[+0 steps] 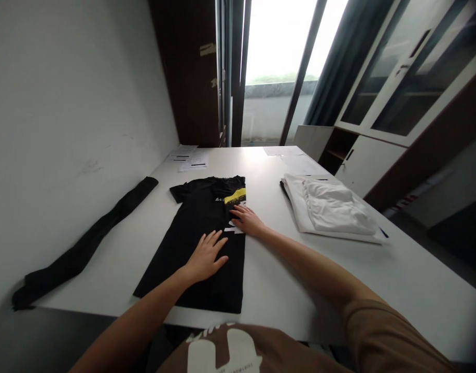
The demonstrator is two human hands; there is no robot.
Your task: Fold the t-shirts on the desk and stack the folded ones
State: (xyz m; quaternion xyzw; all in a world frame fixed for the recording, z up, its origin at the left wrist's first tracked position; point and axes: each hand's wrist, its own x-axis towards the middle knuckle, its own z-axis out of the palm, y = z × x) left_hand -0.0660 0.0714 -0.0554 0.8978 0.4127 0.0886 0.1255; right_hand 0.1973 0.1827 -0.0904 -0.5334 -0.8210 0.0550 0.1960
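Note:
A black T-shirt (183, 248) with a yellow stripe and white print lies on the white table, its right side folded inward along a straight edge. My left hand (207, 256) rests flat on the lower middle of the shirt, fingers spread. On the folded part, just below the yellow stripe, lies my right hand (248, 219), its fingers stretched out over the print. Neither hand grips the cloth.
A long black rolled cloth (94, 238) runs along the table's left edge by the wall. Folded white clothes (335, 207) are stacked on the right. Paper sheets (193, 158) lie at the far left, with more papers (296, 161) at the far right. A white cabinet (372, 163) stands beyond.

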